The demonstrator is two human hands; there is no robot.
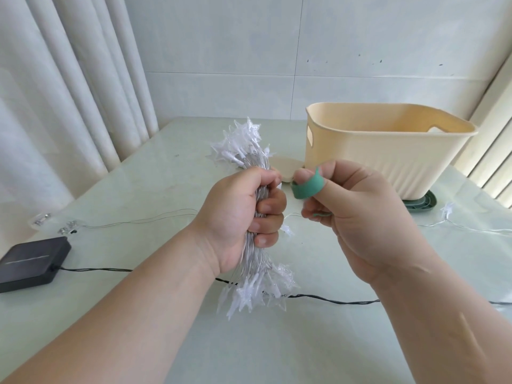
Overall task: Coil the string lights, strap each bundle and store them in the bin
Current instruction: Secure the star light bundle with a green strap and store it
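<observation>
Left hand (pixel 243 214): the grip is shut tight round the middle of the lights, with all the fingers curled over the wires.
Lights (pixel 249 151): a coiled bundle held upright above the bench, with white stars sticking out at the top and at the bottom.
Right hand (pixel 352 214): the grip pinches the strap, with the fingers curled, just beside the left hand.
Strap (pixel 306 188): green and bent into a loop, close to the lights but not round them.
Bin (pixel 388 156): cream, standing on the bench behind the right hand, with its top open.
Green piece (pixel 424 203): pokes out from under the bin's near corner.
Box (pixel 30 261): black and flat, at the left edge of the bench.
Black wire (pixel 332 298): runs from the box across the bench, under both arms.
Thin wire (pixel 138 221): lies on the bench to the left of the hands.
Loose star (pixel 447 212): on the bench at the right, on a clear wire.
Bench (pixel 138 176): pale green and shiny.
Curtain (pixel 69 79): white, behind the bench on the left.
</observation>
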